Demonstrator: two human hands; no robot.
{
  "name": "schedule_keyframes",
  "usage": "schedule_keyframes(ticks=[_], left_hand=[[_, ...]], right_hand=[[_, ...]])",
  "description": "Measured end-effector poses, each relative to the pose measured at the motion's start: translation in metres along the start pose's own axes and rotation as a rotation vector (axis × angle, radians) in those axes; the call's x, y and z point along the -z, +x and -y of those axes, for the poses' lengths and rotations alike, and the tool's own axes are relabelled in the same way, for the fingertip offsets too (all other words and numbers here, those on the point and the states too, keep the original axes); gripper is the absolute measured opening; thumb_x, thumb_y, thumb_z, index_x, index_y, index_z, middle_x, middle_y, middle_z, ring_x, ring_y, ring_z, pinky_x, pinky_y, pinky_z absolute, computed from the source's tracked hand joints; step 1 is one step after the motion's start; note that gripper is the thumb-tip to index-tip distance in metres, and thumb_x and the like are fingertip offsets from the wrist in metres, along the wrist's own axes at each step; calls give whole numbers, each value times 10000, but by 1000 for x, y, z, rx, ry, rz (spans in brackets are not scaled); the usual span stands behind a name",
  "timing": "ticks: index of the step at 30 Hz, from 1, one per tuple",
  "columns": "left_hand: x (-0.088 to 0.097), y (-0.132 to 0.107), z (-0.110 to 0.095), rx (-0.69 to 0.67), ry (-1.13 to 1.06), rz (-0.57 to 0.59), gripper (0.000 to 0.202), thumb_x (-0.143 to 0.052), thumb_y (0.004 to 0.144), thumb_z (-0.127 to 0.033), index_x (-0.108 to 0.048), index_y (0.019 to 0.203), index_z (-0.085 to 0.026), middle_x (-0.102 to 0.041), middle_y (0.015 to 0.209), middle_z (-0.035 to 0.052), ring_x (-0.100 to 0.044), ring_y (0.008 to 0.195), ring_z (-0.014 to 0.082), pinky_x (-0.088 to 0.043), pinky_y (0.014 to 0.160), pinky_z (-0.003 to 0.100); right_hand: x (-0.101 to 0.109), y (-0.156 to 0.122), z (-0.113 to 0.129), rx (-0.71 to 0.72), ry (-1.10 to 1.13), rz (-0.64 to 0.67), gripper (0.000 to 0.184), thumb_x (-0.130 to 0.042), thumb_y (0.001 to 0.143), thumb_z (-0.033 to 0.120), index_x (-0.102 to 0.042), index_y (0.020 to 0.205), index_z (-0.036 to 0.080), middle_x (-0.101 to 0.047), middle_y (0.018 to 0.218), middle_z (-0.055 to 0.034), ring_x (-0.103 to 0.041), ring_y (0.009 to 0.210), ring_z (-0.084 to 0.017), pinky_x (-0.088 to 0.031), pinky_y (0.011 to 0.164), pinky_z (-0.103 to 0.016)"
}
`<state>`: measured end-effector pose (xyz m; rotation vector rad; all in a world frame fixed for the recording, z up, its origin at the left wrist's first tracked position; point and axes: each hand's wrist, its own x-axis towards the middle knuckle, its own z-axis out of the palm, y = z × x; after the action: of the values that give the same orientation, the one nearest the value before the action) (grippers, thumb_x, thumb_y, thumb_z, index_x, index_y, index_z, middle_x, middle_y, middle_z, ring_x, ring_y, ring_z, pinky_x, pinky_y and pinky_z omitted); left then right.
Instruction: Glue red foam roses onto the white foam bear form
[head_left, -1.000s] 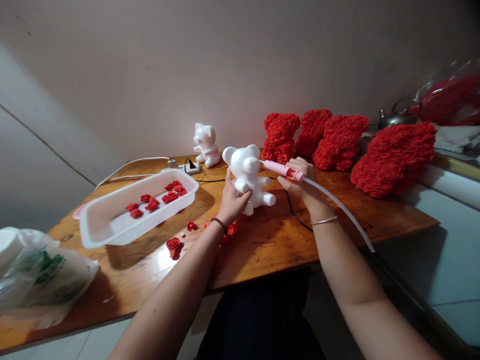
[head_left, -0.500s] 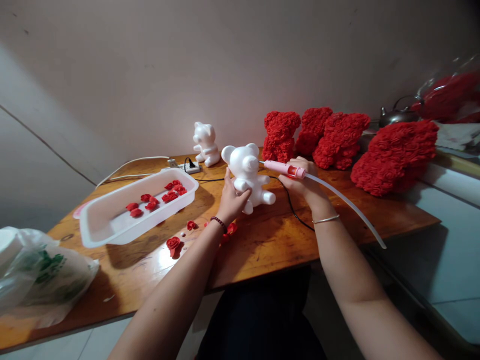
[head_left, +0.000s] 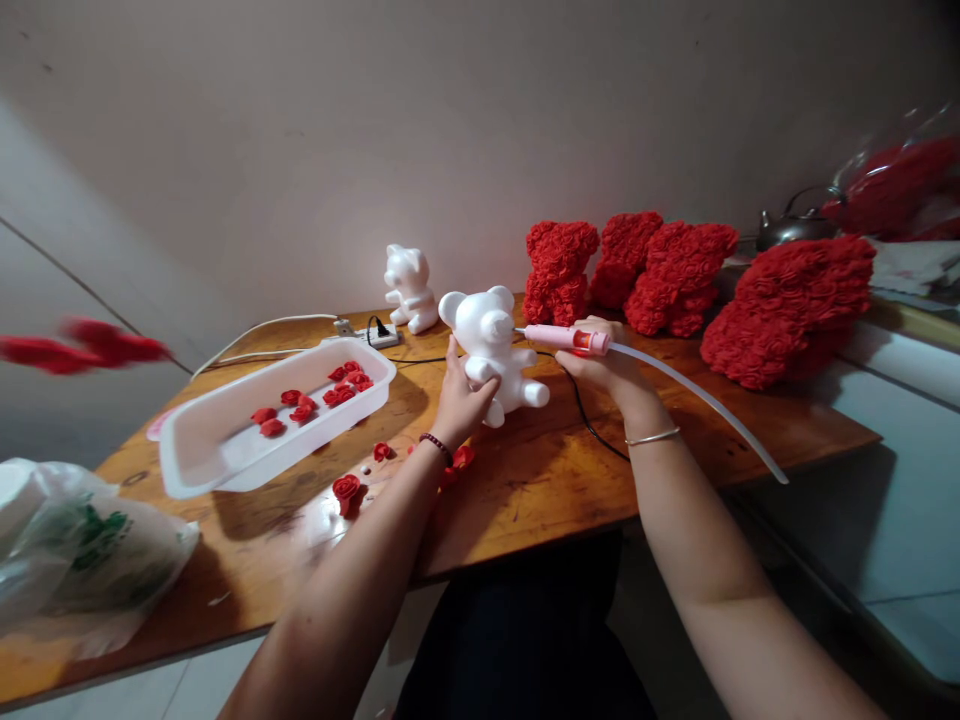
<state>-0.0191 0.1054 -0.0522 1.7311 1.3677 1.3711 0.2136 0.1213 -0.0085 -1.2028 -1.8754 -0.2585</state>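
White foam bear (head_left: 487,340), held up over the counter (head_left: 540,490) in my left hand (head_left: 465,400). I judge it light, stiff and smooth: easy to lift, but likely to dent under a hard squeeze and to slip if pinched by one small part. The safest hold looks to be the one I have, with the palm cupped round the lower body and the fingers spread, not at the thin ears or snout.

My right hand (head_left: 600,362) is curled closed round a pink glue gun (head_left: 562,339), whose nozzle sits at the bear's snout; I cannot tell whether they touch. A pale glue stick (head_left: 697,400) runs from the back of the gun, out past the right hand. A black cord (head_left: 589,420) drops below that hand.

Left of the left hand: a white tray (head_left: 300,430) holding red roses (head_left: 341,395). Nearer than that hand: a loose rose (head_left: 346,490). Beyond it: a second foam bear (head_left: 409,290). Beyond the right hand: red rose bears (head_left: 559,272).

Against the earlier frame, the stick's free end has swung farther right and the nozzle sits closer to the snout. A red blur (head_left: 82,347), too smeared to name, has appeared well left of the left hand.
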Motion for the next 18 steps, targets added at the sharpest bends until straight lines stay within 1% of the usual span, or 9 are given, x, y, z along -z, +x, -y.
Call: schedule_keyframes(ticks=[4, 6, 8, 11, 15, 18], left_hand=[[0, 1, -1, 11, -1, 5, 1065, -688, 775, -279, -91, 1650, -170, -657, 1340, 126, -671, 1100, 268, -479, 1054, 435], [1, 1, -2, 7, -8, 14, 1070, -684, 775, -281, -79, 1651, -170, -656, 1344, 124, -673, 1085, 263, -483, 1047, 435], [0, 1, -1, 5, -3, 18, 1075, -679, 773, -286, -71, 1650, -159, -646, 1360, 132, -673, 1071, 263, -487, 1038, 440], [0, 1, 0, -8, 17, 12, 1086, -676, 758, -281, -71, 1649, -151, -652, 1347, 130, -659, 1105, 277, -480, 1043, 447], [0, 1, 2, -41, 14, 14, 1076, -670, 759, -275, -75, 1651, -175, -665, 1318, 112, -645, 1151, 281, -476, 1048, 440], [0, 1, 4, -36, 28, 12, 1075, -677, 764, -283, -82, 1652, -170, -655, 1330, 120, -635, 1173, 291, -468, 1063, 451]], right_hand=[[1, 1, 2, -49, 42, 58, 331, -627, 678, 178, -330, 549, 246, -558, 583, -15, -481, 595, -158, -387, 605, -321], [1, 0, 2, -87, 110, 54, 317, -627, 681, 176, -343, 558, 244, -539, 581, -6, -460, 570, -147, -362, 576, -322], [1, -1, 2, -102, 187, 31, 311, -614, 690, 160, -339, 572, 246, -514, 576, 5, -436, 556, -137, -363, 567, -324], [2, -1, 4, -80, 233, 12, 327, -581, 706, 117, -304, 597, 253, -517, 594, -3, -420, 566, -132, -386, 571, -327], [2, 0, 10, -15, 192, -10, 363, -580, 708, 106, -272, 587, 258, -518, 599, -23, -446, 594, -155, -404, 599, -347], [1, 0, 12, -17, 156, 3, 360, -580, 700, 111, -272, 579, 255, -520, 603, -28, -465, 616, -172, -424, 624, -357]])
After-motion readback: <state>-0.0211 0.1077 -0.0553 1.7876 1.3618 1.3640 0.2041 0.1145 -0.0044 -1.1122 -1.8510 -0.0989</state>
